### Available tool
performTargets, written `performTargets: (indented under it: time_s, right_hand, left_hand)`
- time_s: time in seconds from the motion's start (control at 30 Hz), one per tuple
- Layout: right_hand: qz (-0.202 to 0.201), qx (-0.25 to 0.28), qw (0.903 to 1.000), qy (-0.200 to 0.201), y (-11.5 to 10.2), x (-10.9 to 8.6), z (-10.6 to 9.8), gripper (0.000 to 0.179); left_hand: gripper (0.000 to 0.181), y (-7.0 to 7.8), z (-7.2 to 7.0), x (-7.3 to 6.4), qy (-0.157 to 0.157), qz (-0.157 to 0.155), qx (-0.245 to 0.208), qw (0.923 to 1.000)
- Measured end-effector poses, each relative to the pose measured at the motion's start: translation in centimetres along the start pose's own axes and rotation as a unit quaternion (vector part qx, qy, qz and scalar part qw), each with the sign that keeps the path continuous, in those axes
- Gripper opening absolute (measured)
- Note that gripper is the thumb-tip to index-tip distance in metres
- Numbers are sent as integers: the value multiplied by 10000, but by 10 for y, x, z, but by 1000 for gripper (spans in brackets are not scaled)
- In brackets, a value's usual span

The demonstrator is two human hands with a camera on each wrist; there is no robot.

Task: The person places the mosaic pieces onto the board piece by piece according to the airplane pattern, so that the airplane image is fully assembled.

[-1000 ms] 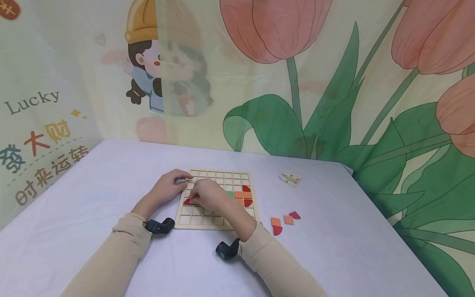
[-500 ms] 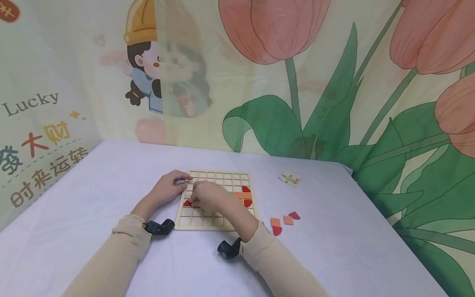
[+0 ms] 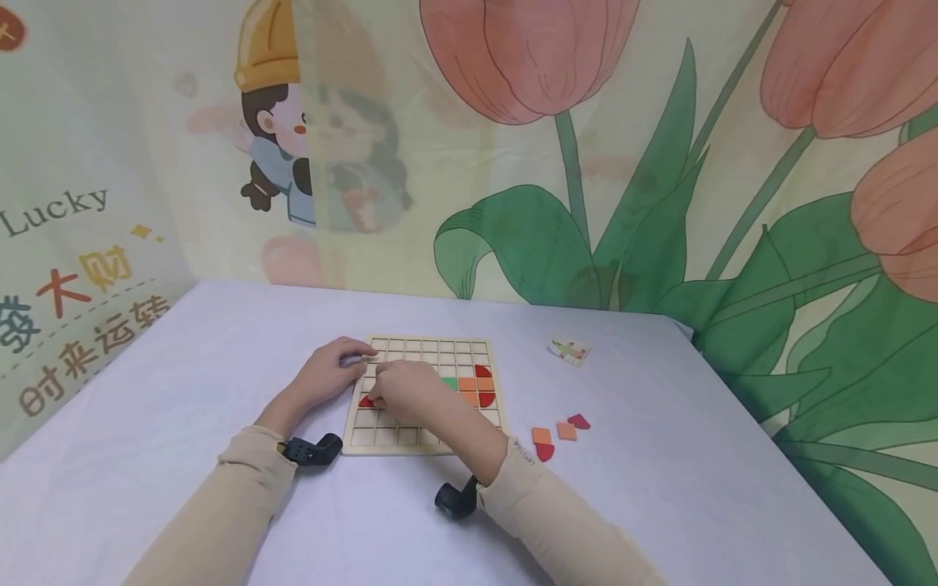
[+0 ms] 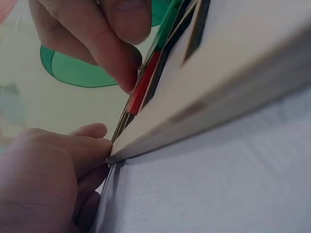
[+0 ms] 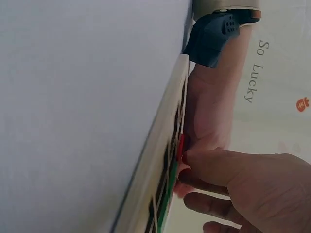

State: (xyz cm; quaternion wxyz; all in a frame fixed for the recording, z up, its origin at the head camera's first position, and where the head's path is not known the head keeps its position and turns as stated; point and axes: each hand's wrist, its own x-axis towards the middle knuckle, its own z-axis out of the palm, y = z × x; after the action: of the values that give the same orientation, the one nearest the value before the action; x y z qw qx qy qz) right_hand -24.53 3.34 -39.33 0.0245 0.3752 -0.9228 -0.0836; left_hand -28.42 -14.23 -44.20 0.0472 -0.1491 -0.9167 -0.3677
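Observation:
A light wooden grid board (image 3: 399, 438) lies flat on the table. My left hand (image 3: 330, 374) rests at its left edge, fingers relaxed against the rim. My right hand (image 3: 414, 391) reaches over the board, its fingertips on a red rounded piece (image 3: 365, 402) at the left side. From the left wrist, one fingertip touches the top of that red piece (image 4: 141, 92), which sits in a grid cell beside a green piece (image 4: 166, 29). Further right on the board are a green square (image 3: 449, 382), several orange squares (image 3: 466, 383) and two red quarter-rounds (image 3: 487, 400). The right hand hides the board's middle.
Right of the board lie two loose orange squares (image 3: 567, 431) and two red rounded pieces (image 3: 579, 422). A small patterned card (image 3: 568, 352) lies farther back. White cloth (image 3: 659, 488) covers the table, and a printed curtain (image 3: 513, 244) hangs behind it.
The head view has shifted slightly. My right hand stays at the red piece with only a small change of wrist angle; my left hand keeps its place at the board's edge.

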Motion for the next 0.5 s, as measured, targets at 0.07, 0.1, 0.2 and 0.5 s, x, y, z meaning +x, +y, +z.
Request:
performTargets:
  time_s: [0.07,0.1,0.2,0.5]
  right_hand:
    - [53,162,9998,-107,2,-3,-4,18]
    - [84,269,9995,-162,3,-6,-5,19]
    - [204,627,9974,-308,13,-18,-13,26]
    - [981,1633,9811,-345,85,-92,-21,21]
  left_hand:
    - [31,-1,0,0,-4,3,10,10000]
    - [31,-2,1,0,-5,-10,8,10000]
    - [31,-4,1,1,-26,-31,22,10000]
    - [31,-1,0,1,-33,-128,-84,9999]
